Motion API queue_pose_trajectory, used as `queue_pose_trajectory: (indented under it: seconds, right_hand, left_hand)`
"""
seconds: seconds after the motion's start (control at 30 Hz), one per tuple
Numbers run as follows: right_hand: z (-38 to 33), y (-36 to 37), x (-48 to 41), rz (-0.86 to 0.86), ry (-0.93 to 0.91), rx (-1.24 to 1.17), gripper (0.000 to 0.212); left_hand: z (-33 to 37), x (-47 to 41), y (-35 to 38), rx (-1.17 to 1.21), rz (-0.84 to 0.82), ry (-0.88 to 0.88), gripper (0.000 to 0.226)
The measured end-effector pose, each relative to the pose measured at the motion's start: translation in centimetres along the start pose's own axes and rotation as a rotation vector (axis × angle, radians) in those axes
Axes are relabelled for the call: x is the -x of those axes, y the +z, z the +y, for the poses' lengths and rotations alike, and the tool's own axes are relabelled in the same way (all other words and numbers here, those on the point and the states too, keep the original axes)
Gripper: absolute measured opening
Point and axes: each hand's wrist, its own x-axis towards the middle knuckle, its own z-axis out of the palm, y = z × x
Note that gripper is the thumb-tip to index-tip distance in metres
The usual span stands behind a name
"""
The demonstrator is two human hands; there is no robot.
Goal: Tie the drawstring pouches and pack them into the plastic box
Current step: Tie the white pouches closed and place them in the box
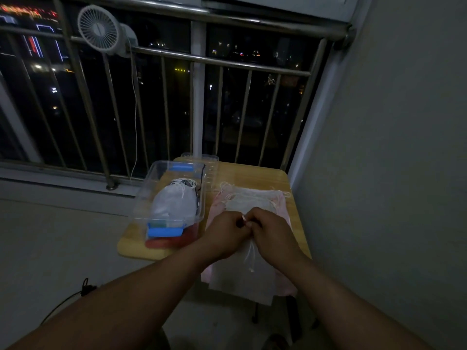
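Work centres on the white pouch [242,281] at the near right of the table [252,173] in the head view, the only view there is. It lies flat and lengthwise on a pile [255,198] of more white and pale pink ones that fills the right half of the surface up toward the far right corner, and its bottom hangs past the near edge. At its mouth, about mid-table, the left hand [225,233] and the right hand [273,233] meet knuckle to knuckle. Both have their fingers curled and each pinches the drawstring [250,258], whose loose ends trail down over the cloth toward the person. In this dim light I cannot tell whether a knot has formed. Along the left edge stands the plastic box [141,195], open, a blue latch at each end, with packed pouches [174,200] bunched inside, their number unclear. A clear lid [212,170] lies just behind it at the far edge. The pouch looks thin, limp and very light, so it should not keep any shape when lifted, and a pinch on its flat body may well drag up the one beneath. The gathered neck, or the drawstring close to the mouth, seems the surest place to take hold. The cord is fine and probably slips easily, so it wants a firm pinch.
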Motion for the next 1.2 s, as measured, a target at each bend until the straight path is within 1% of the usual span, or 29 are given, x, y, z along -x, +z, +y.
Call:
queue_pose_trajectory:
  seconds: [0.07,0.13,0.27,0.33,0.43,0.57,0.7,0.8,0.83,0.93,0.97,1.03,1.1,1.13,1.2]
  right_hand:
    - [0.3,-0.1,0.1,0.031,0.034,0.009,0.016]
    - [0.5,-0.2,0.2,0.032,0.081,-0.023,0.014]
    - [0.7,-0.7,0.5,0.019,0.166,-0.229,0.013]
    - [0.5,-0.9,0.7,0.007,0.223,-0.33,0.014]
    - [0.6,-0.8,0.6,-0.009,0.295,-0.41,0.017]
    - [0.7,-0.2,0.4,0.013,0.304,-0.444,0.017]
    - [0.9,-0.1,0.3,0.063,0.316,-0.419,0.016]
    - [1.0,-0.1,0.4,0.099,0.326,-0.387,0.017]
    - [1.1,-0.2,0.4,0.127,0.332,-0.377,0.018]
    - [1.6,-0.4,0.1,0.24,0.361,-0.352,0.02]
    - [1.6,-0.4,0.0,0.256,0.372,-0.348,0.02]
    - [1.6,-0.1,0.1,0.254,0.387,-0.355,0.02]
    - [1.3,0.2,0.1,0.24,0.377,-0.34,0.02]
    - [1.3,0.3,0.1,0.241,0.366,-0.329,0.02]
    - [1.2,0.2,-0.2,0.258,0.352,-0.328,0.019]
  left_hand:
    - [0.0,0.0,0.3,0.078,0.001,-0.029,0.02]
    - [0.1,0.1,0.3,0.18,-0.051,-0.058,0.018]
    - [0.1,-0.2,-0.3,0.322,-0.187,-0.142,0.019]
    - [-0.2,-0.5,-0.7,0.355,-0.227,-0.167,0.019]
    - [-0.4,-0.7,-1.0,0.362,-0.267,-0.172,0.022]
    - [-0.4,-0.5,-0.6,0.374,-0.223,-0.171,0.028]
    - [-1.0,-0.3,-0.2,0.305,-0.154,-0.133,0.036]
    - [-1.1,-0.3,0.1,0.26,-0.113,-0.109,0.033]
    - [-1.2,-0.4,0.1,0.186,-0.09,-0.071,0.03]
    - [-2.0,-0.3,0.2,-0.122,-0.035,0.122,0.021]
    - [-2.3,-0.3,0.2,-0.181,-0.028,0.161,0.019]
    - [-2.6,-0.3,0.1,-0.205,-0.016,0.169,0.017]
    - [-2.6,-0.3,0.0,-0.131,0.001,0.121,0.019]
    - [-2.5,-0.3,-0.1,-0.052,0.006,0.068,0.021]
    - [-2.2,-0.2,-0.3,0.242,-0.035,-0.093,0.03]
